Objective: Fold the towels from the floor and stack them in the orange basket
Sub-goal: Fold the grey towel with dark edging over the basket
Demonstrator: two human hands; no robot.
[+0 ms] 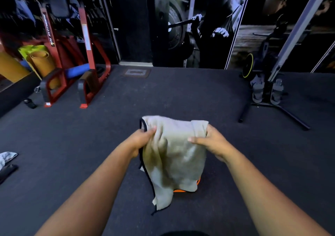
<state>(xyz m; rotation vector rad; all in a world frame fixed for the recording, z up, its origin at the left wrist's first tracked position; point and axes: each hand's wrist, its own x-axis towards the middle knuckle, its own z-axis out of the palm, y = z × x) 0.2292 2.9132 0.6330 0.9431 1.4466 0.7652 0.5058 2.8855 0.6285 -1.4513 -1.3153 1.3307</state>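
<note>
A pale beige towel point(174, 156) with a thin black edge hangs in front of me, held up off the dark floor. My left hand point(143, 138) grips its upper left edge and my right hand point(208, 141) grips the bunched upper right corner. The cloth drapes down loosely, its lower corner trailing to the left. Behind and below the towel only a sliver of the orange basket point(181, 190) shows; the rest of it is hidden by the cloth. Another grey cloth point(7, 157) lies on the floor at the far left edge.
A red metal rack point(87, 54) with rolled mats point(41, 62) stands at the back left. A black machine stand with floor legs point(272, 107) sits at the back right. A dark strap-like item point(7, 171) lies by the left edge. Dark rubber floor point(163, 94) stretches ahead.
</note>
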